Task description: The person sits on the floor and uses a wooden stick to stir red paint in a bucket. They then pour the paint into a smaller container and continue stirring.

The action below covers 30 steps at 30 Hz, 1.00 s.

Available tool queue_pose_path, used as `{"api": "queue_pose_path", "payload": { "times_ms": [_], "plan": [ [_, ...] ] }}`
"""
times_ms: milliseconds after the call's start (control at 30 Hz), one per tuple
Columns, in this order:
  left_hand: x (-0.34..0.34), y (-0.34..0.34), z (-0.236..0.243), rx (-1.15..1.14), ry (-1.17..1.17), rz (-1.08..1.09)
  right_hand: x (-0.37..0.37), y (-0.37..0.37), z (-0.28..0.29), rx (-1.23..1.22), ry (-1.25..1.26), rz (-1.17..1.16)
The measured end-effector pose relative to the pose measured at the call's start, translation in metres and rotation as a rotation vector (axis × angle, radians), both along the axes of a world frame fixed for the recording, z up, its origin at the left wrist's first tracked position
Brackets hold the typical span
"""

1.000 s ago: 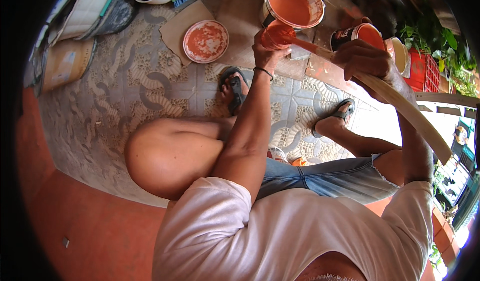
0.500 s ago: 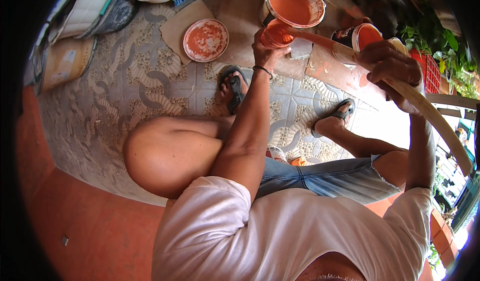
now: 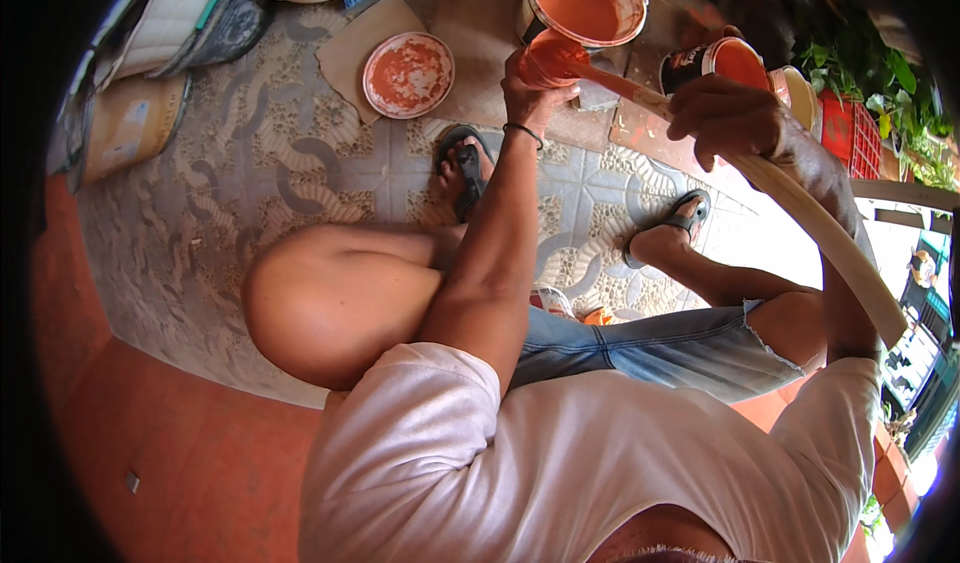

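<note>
Head — stick (image 3: 818,220) in right hand (image 3: 735,123)

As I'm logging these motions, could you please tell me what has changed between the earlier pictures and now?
The right hand and the stick in its grip moved right, then came back left, near where they began. Nothing was taken up or let go. The left hand still holds the cup; the bucket stays put.
</note>
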<state>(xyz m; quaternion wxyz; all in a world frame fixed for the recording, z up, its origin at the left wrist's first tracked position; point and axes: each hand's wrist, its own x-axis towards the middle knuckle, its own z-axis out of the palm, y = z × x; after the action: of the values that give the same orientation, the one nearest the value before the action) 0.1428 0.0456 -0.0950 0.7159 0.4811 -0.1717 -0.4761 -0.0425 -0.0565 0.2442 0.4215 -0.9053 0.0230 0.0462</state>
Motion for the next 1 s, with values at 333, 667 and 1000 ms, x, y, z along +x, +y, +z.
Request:
{"api": "queue_pose_path", "payload": {
  "times_ms": [333,667,1000],
  "plan": [
    [0.0,-0.002,-0.003,0.002,0.028,0.019,-0.011,-0.005,0.016,-0.102,-0.167,0.023],
    [-0.004,-0.003,-0.007,0.019,0.07,0.066,0.006,0.011,-0.019,-0.207,-0.236,-0.288],
    [-0.003,-0.001,-0.001,0.002,0.076,0.048,-0.024,0.015,-0.002,-0.205,-0.246,-0.61]
  ]
}}
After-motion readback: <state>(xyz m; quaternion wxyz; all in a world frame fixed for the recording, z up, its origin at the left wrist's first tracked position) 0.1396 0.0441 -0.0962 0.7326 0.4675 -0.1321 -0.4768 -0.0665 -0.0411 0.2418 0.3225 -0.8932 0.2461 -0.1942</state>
